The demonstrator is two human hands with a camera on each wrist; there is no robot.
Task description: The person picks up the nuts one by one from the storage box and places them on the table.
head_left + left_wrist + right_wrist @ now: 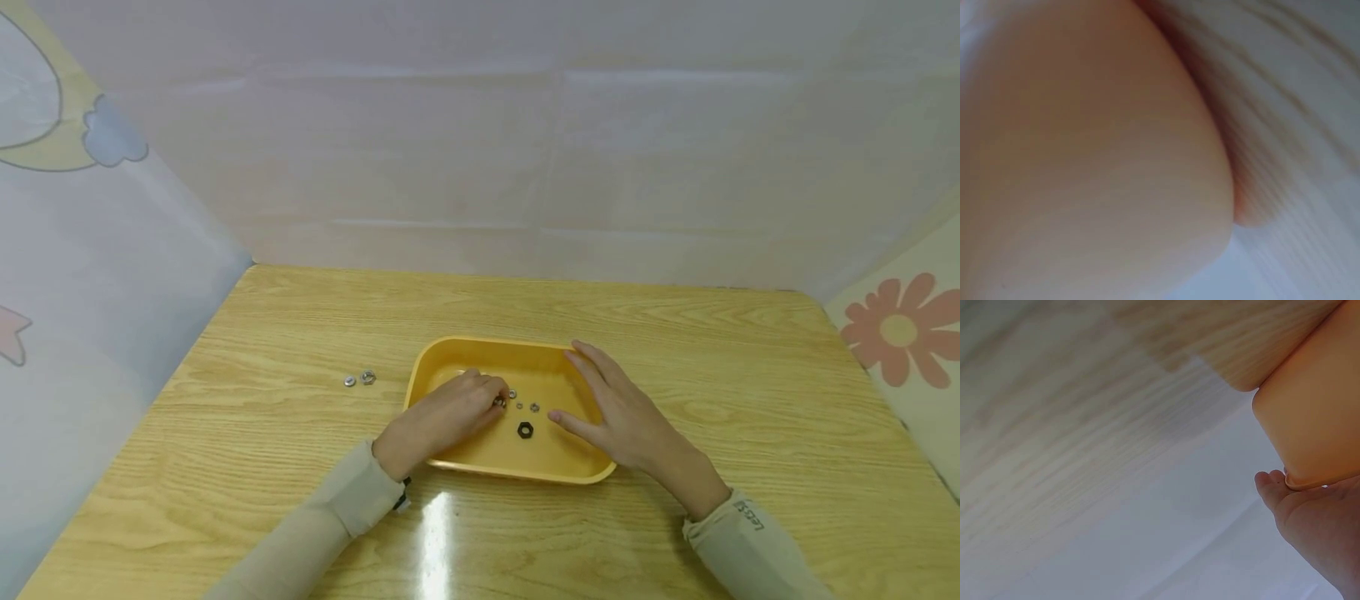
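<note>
- Curled fingers (500, 388) of the left hand (450, 410) pinch a metal nut (499, 402) inside the yellow tray (517, 358), as I watch from a distance.
- Nearby on the tray's floor, I count a black hex nut (526, 430) and three smaller silvery nuts (535, 407).
- Thumb and straight fingers spread apart, the right hand (626, 417) rests at the tray's right rim.
- Two more silvery nuts (367, 377) lie on the wood-grain table (262, 442), left of the tray.

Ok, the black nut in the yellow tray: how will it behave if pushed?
The black nut will probably slide rather than roll: it lies flat and has a hexagonal outline. It may skid easily, as the floor of the yellow tray looks smooth.
</note>
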